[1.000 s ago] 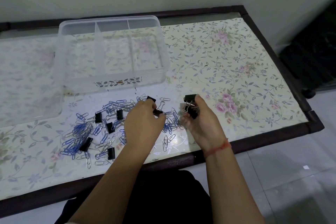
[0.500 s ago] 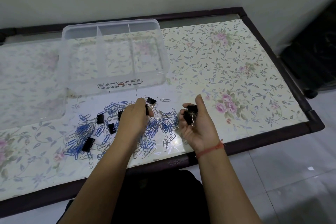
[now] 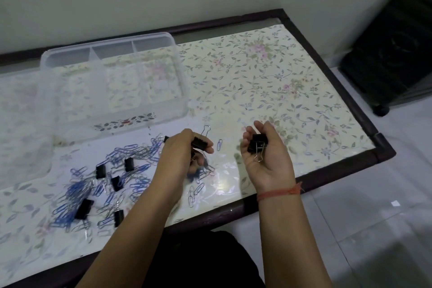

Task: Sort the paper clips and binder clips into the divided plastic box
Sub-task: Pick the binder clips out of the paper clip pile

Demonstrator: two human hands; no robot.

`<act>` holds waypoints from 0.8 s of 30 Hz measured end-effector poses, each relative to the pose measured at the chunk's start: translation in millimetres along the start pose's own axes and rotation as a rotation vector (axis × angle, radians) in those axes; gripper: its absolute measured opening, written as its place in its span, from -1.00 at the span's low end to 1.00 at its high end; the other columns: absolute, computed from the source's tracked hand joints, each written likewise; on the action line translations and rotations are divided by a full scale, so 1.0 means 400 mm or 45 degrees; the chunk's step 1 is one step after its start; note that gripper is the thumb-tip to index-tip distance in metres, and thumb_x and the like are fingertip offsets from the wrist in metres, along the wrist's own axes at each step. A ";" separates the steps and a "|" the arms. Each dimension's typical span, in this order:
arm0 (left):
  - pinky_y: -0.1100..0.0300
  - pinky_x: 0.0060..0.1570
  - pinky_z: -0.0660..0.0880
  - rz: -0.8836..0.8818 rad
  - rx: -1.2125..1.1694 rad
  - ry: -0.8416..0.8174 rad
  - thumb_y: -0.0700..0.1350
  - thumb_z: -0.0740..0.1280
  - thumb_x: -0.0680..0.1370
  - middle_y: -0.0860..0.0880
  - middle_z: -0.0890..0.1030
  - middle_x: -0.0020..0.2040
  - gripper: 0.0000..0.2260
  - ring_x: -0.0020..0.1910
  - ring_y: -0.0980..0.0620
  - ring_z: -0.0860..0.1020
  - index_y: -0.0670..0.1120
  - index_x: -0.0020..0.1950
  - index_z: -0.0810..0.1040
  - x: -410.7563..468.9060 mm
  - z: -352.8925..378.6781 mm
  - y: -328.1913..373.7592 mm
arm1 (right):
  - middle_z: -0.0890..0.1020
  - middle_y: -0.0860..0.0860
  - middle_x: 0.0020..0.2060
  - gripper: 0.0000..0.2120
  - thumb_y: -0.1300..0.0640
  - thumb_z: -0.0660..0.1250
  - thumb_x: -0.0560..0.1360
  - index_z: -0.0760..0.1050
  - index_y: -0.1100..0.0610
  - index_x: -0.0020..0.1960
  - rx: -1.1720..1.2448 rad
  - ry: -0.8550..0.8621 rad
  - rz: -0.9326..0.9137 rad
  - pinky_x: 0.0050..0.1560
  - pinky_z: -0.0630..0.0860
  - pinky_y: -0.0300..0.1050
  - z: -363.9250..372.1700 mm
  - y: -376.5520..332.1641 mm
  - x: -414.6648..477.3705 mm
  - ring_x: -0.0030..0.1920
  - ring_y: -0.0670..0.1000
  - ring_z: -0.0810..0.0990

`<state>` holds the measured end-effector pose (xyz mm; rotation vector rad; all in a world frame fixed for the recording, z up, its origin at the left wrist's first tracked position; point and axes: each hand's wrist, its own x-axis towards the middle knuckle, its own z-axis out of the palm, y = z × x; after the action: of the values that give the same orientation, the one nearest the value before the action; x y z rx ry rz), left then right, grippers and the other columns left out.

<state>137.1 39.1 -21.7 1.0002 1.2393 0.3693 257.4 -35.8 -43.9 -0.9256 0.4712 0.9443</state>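
Black binder clips: five loose (sixth half-hidden); left hand grips one, right hand another.

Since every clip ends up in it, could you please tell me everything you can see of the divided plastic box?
The divided plastic box is clear, slightly frosted plastic, rectangular with rounded corners and a raised rim. Two inner walls split it into three side-by-side compartments; no clips show inside. A floral strip decorates its near wall. It stands upright and lidless on the floral table, far left, just beyond the pile of clips. A clear sheet, perhaps its lid, lies at its left side.
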 end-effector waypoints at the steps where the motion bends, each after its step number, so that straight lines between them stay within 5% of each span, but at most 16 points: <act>1: 0.37 -0.56 0.18 -0.021 0.015 -0.007 -0.23 0.06 0.51 -0.07 0.58 -0.44 -0.66 -0.57 0.00 0.33 -0.19 -0.35 0.54 0.009 0.024 0.008 | 0.52 0.07 -0.22 -0.79 0.06 0.23 0.58 0.50 0.18 -0.11 -0.015 0.027 -0.063 -0.35 0.53 -0.29 -0.006 -0.016 0.006 -0.29 -0.05 0.49; 9: 0.12 -0.26 0.30 0.152 0.375 -0.224 -0.10 0.16 0.48 -0.15 0.48 -0.32 -0.80 -0.33 -0.04 0.40 -0.16 -0.26 0.47 0.089 0.253 -0.006 | 0.49 0.08 0.01 -0.47 -0.24 0.10 0.55 0.49 0.19 0.19 0.178 0.218 -0.352 0.26 0.42 -0.09 -0.049 -0.090 0.029 -0.03 0.01 0.46; 14: 0.05 -0.26 0.22 0.339 0.520 -0.284 -0.18 0.18 0.42 -0.19 0.32 -0.34 -0.87 -0.32 -0.05 0.27 -0.13 -0.34 0.35 0.111 0.325 -0.001 | 0.52 0.07 0.14 -0.45 -0.19 0.02 0.59 0.46 0.21 0.28 0.060 0.308 -0.438 0.36 0.35 -0.10 -0.054 -0.111 0.035 0.19 -0.01 0.48; 16: 0.06 -0.26 0.34 0.428 0.681 -0.264 -0.21 0.16 0.44 -0.20 0.48 -0.32 -0.84 -0.34 -0.08 0.37 -0.16 -0.29 0.48 0.113 0.330 -0.013 | 0.54 0.03 0.16 -0.47 -0.16 -0.02 0.61 0.44 0.19 0.31 -0.094 0.367 -0.437 0.41 0.27 -0.09 -0.062 -0.118 0.051 0.28 -0.04 0.46; 18: 0.11 -0.13 0.44 0.492 0.748 -0.240 -0.23 0.14 0.50 -0.17 0.65 -0.13 -0.74 -0.16 -0.14 0.56 -0.18 -0.03 0.62 0.112 0.328 -0.024 | 0.54 0.02 0.24 -0.47 -0.14 -0.03 0.62 0.40 0.19 0.35 -0.202 0.415 -0.378 0.43 0.22 -0.13 -0.068 -0.121 0.066 0.32 -0.04 0.43; 21: 0.26 0.01 0.39 0.582 0.845 -0.197 -0.21 0.11 0.55 -0.11 0.64 0.14 -0.67 0.11 -0.06 0.57 -0.14 0.22 0.57 0.097 0.317 -0.034 | 0.58 -0.02 0.11 -0.63 -0.08 0.04 0.61 0.51 0.09 0.16 -0.288 0.458 -0.344 0.18 0.37 -0.34 -0.068 -0.121 0.060 0.13 -0.13 0.53; 23: 0.20 0.01 0.44 0.664 0.897 -0.182 -0.14 0.09 0.54 -0.15 0.67 0.06 -0.65 0.03 -0.07 0.58 -0.15 0.16 0.60 0.085 0.302 -0.037 | 0.55 -0.04 -0.14 -0.74 0.03 0.10 0.61 0.50 0.08 -0.13 -0.279 0.485 -0.396 -0.29 0.40 -0.53 -0.055 -0.120 0.044 -0.20 -0.23 0.54; 24: 0.14 0.01 0.46 0.712 0.924 -0.157 -0.12 0.08 0.52 -0.18 0.68 0.01 -0.64 -0.04 -0.09 0.58 -0.17 0.10 0.61 0.077 0.291 -0.038 | 0.55 -0.02 -0.13 -0.76 0.10 0.13 0.61 0.54 0.12 -0.09 -0.268 0.493 -0.436 -0.36 0.40 -0.53 -0.050 -0.116 0.036 -0.18 -0.24 0.56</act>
<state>248.6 3.0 -53.5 1.9774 0.9700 0.2775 305.2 -57.8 -43.4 -1.3432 0.5239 0.5071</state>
